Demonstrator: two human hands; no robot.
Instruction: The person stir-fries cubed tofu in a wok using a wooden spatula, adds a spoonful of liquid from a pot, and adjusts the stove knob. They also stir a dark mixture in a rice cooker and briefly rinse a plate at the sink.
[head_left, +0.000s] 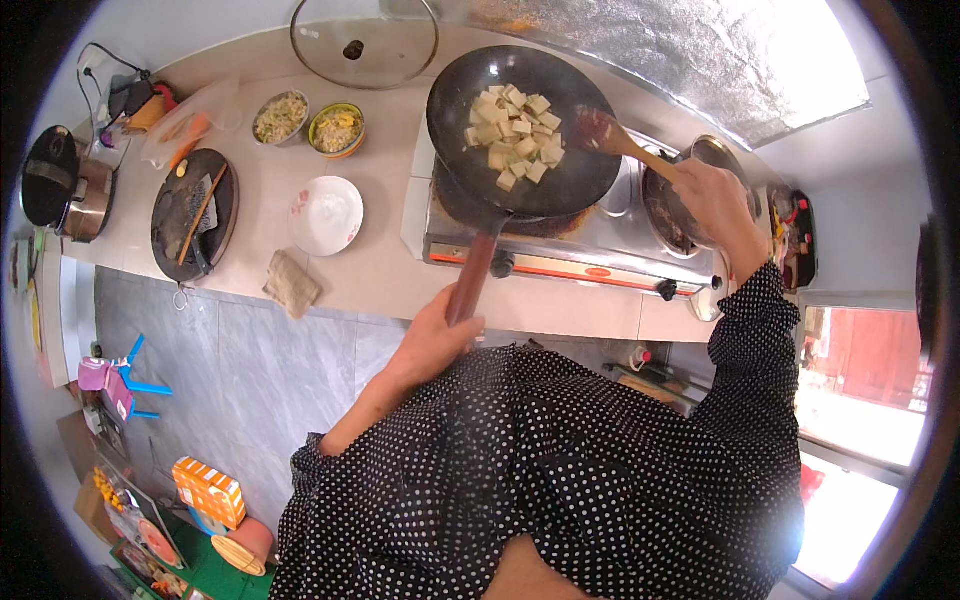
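My left hand (439, 334) grips the wooden handle (474, 277) of a dark wok (525, 199), which is over the left burner of a gas stove (555, 262). Pale tofu cubes (523, 135) lie in a heap in the middle of the wok. My right hand (716, 202) is closed around the shaft of a wooden spatula (630, 146). The spatula's blade is inside the wok at its right side, a little apart from the cubes. Part of the burner is hidden under the wok.
A second pan (664, 217) sits on the stove's right side. To the left are a white plate (328, 216), two bowls of rice (281, 118), a folded cloth (292, 285) and a round chopping board (229, 240) with a cleaver and chopsticks. A glass lid (394, 71) leans behind.
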